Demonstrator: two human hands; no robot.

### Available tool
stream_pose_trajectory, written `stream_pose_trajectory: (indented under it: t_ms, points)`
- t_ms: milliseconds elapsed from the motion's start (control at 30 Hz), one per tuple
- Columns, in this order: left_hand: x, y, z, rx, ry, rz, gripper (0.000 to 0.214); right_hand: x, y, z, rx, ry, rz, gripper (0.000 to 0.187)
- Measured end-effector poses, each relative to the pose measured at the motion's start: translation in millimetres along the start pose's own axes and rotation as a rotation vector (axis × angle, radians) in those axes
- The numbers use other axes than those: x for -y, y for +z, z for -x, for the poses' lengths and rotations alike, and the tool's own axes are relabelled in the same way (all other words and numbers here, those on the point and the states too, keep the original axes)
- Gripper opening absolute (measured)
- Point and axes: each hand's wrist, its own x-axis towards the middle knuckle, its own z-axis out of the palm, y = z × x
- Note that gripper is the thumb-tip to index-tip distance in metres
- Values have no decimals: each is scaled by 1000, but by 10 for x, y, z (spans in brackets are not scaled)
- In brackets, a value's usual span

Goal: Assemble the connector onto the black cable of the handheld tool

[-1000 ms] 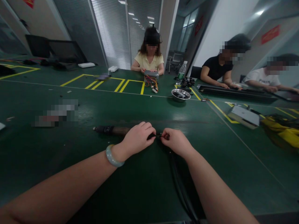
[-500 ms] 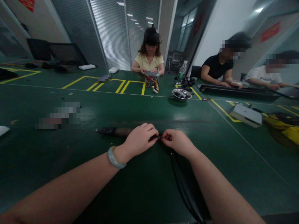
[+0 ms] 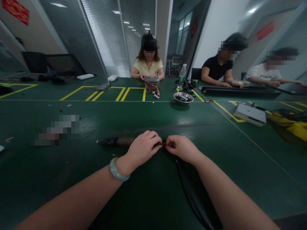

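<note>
Cable (image 3: 188,193), black and seemingly of more than one strand, runs from towards the near edge of the worktop (image 3: 240,150) up beside the right forearm, fading into shadow below the hands. A pale bracelet (image 3: 117,171) rings the left wrist. Past it, the left hand (image 3: 144,147) and right hand (image 3: 182,147) nearly meet, well in from the near edge. Thumb and fingers of each pinch a thin dark strand (image 3: 163,144) in the small gap between them; whether it belongs to the cable, I cannot tell. A powered screwdriver (image 3: 123,142) lies on its side, its tip towards the worktop's left edge, its other end hidden behind the left hand.

With so little to grip, the strand could slip from the fingertips if either pinch loosens, or be strained if the hands pull apart. A forearm catching the cable could tug it, and a leftward bump might roll the screwdriver, which looks round.

Farther off, towards the right edge, are a pale box (image 3: 249,114) and a yellow bag (image 3: 292,131); a metal bowl (image 3: 183,100) of dark pieces stands beyond the hands. Along the far edge, a person in yellow (image 3: 148,67) sits behind coloured wires (image 3: 153,89).
</note>
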Motion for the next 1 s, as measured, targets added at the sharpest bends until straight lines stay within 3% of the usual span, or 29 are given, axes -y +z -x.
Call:
stream_pose_trajectory:
  t_ms: [567,1000]
  points:
    - [-4,23,0,-5,-10,-10,9,46,100,12,-73,98,-37,7]
    - [-32,13,-10,10,-9,-35,14,44,69,-7,-57,136,-45,9]
